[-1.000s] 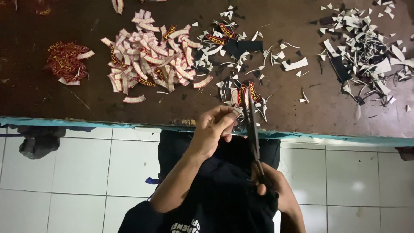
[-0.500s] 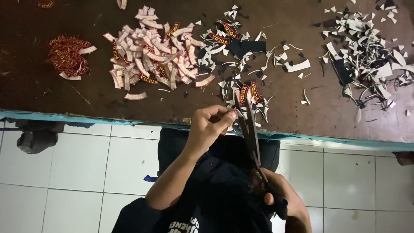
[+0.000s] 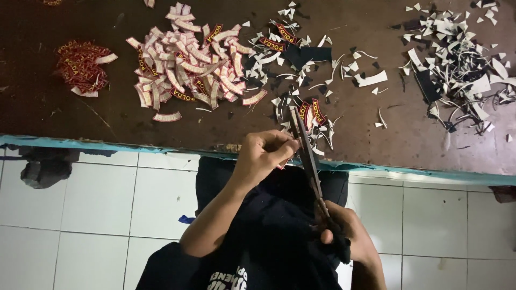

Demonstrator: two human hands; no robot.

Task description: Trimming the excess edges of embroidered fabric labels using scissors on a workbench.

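My left hand (image 3: 264,153) is closed around a small curved embroidered patch, mostly hidden by the fingers, just over the table's near edge. My right hand (image 3: 344,236) grips the handles of long dark scissors (image 3: 307,156), whose blades point away from me and meet the piece beside my left fingers. Two red and yellow curved patches (image 3: 310,113) lie on the table just beyond the blade tips, among white trimmings.
A dark brown table (image 3: 107,118) with a teal front edge holds a big pile of cut curved patches (image 3: 188,70), a red heap (image 3: 78,64) at the left, and black and white scraps (image 3: 457,59) at the right. White floor tiles (image 3: 97,204) lie below.
My hands and the scissors stayed close together at the table edge. The blades have tilted slightly and my right hand has shifted a little lower.
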